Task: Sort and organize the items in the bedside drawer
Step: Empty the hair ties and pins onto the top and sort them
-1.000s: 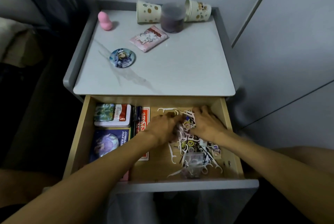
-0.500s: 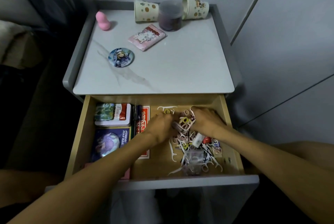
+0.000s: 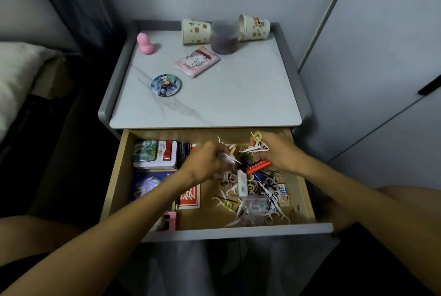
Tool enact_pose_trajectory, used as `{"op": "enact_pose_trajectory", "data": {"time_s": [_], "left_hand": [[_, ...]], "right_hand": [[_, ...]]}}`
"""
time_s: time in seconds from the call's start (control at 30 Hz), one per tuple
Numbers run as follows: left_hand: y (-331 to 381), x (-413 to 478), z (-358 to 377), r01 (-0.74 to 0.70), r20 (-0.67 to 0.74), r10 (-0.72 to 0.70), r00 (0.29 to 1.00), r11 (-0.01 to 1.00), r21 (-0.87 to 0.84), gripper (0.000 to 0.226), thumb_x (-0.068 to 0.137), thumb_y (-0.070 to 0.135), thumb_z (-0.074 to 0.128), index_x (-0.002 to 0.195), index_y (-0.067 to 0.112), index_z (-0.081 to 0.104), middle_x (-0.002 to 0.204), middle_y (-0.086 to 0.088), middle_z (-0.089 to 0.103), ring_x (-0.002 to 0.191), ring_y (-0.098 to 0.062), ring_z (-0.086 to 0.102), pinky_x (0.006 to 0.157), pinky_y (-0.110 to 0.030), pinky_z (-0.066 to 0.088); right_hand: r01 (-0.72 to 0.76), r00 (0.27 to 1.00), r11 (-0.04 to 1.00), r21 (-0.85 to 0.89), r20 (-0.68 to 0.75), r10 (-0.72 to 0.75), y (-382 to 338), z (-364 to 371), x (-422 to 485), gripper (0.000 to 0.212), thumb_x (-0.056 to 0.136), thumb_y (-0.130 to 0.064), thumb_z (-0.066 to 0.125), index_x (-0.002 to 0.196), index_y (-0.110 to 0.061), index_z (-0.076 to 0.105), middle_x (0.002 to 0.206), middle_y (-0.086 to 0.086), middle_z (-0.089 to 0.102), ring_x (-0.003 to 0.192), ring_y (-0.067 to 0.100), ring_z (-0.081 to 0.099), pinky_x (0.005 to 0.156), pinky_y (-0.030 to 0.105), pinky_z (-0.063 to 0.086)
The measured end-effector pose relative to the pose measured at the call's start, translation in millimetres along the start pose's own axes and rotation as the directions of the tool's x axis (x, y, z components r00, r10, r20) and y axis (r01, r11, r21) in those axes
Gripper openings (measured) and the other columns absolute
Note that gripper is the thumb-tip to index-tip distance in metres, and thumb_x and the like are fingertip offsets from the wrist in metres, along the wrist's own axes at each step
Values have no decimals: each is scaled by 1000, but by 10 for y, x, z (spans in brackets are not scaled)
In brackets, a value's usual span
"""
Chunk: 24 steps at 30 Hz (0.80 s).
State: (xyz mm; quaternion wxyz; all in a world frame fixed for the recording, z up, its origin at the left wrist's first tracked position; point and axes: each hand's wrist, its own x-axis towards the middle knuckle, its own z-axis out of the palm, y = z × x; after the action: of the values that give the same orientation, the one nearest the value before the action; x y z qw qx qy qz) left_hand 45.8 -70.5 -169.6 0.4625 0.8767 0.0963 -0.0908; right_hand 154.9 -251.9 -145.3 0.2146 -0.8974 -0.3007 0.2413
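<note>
In the open wooden drawer (image 3: 115, 183), the left hand (image 3: 205, 164) pinches a small clear plastic bag (image 3: 228, 158), while the right hand (image 3: 279, 152), at its three o'clock, grips white floss picks (image 3: 256, 148).

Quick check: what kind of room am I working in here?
Likely a bedroom: a bedside table with its drawer open stands beside what looks like a pillow on bedding.

Up on your marble top (image 3: 238, 95), far edge: two paper cups tipped on their sides, one (image 3: 195, 31) left and one (image 3: 254, 27) right of a purple jar (image 3: 224, 37). Pink sponge (image 3: 144, 42) far left, pink cat-print packet (image 3: 197, 61) just nearer than the jar, round badge (image 3: 166, 85) nearer left. White pillow (image 3: 14, 76) off left; black handle (image 3: 429, 86) far right.
</note>
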Motion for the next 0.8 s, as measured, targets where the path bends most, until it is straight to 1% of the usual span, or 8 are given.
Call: {"op": "enact_pose_trajectory", "data": {"time_s": [0.07, 0.13, 0.27, 0.37, 0.53, 0.6, 0.73, 0.8], "left_hand": [[102, -69, -97, -17, -26, 16, 1000, 999, -28, 4, 87, 11, 72, 86, 14, 69, 75, -7, 72, 64, -21, 71, 51, -30, 58], [204, -104, -223, -22, -48, 19, 999, 998, -64, 5, 85, 11, 74, 88, 11, 71, 74, -7, 72, 63, -22, 71, 53, -36, 60], [413, -140, -635, 2, -134, -27, 991, 983, -182, 8, 83, 13, 76, 90, 11, 72, 77, -6, 72, 63, -17, 70, 53, -28, 56], [496, -100, -972, 26, -195, -90, 977, 950, -311, 11, 85, 14, 74, 94, 9, 70, 88, -14, 72, 75, -29, 71, 58, -33, 59], [379, 95, -1381, 103, -262, -231, 937, 899, -425, 11, 85, 11, 73, 95, 10, 69, 95, -14, 70, 83, -29, 68, 55, -32, 59], [265, 196, -1510, 139, -271, -285, 920, 881, -453, 13, 86, 12, 72, 98, 11, 68, 98, -14, 68, 86, -29, 68, 55, -30, 58], [74, 395, -1645, 182, -266, -383, 885, 809, -558, 14, 90, 15, 68, 101, 5, 67, 94, -14, 68, 71, -20, 66, 53, -27, 55], [46, 501, -1623, 197, -245, -403, 882, 787, -585, 14, 90, 14, 68, 100, 4, 67, 86, -12, 67, 59, -15, 63, 52, -26, 54]], "right_hand": [[43, 999, 999, 21, -9, -43, -87, -96, -88, 25, 88, -7, 64, 82, -29, 54, 85, 3, 64, 78, 25, 63, 69, 41, 51], [112, 993, 993, 42, -26, -111, -182, -214, -128, 22, 89, -8, 64, 85, -28, 55, 86, 0, 63, 79, 21, 61, 68, 35, 48], [206, 977, 978, 27, -59, -205, -444, -549, -26, 15, 91, -15, 65, 93, -27, 56, 89, -6, 62, 79, 7, 56, 64, 18, 40], [218, 973, 975, 48, -87, -213, -602, -745, 285, 13, 91, -16, 65, 98, -23, 58, 95, 0, 64, 82, 15, 59, 66, 24, 42], [115, 993, 935, 336, -60, -101, -701, -834, 810, 16, 91, -7, 65, 105, -10, 58, 90, 5, 57, 72, 13, 56, 55, 15, 46], [63, 998, 915, 399, -39, -52, -685, -793, 997, 16, 90, -4, 65, 104, -9, 58, 89, 7, 56, 74, 15, 55, 57, 16, 46], [-15, 999, 910, 414, -38, 34, -634, -705, 1275, 13, 89, -11, 68, 100, -10, 62, 91, 5, 62, 86, 19, 58, 75, 28, 43], [-37, 994, 933, 358, -78, 70, -626, -696, 1351, 14, 89, -18, 68, 100, -10, 62, 95, 5, 66, 87, 20, 60, 73, 30, 44]]}}
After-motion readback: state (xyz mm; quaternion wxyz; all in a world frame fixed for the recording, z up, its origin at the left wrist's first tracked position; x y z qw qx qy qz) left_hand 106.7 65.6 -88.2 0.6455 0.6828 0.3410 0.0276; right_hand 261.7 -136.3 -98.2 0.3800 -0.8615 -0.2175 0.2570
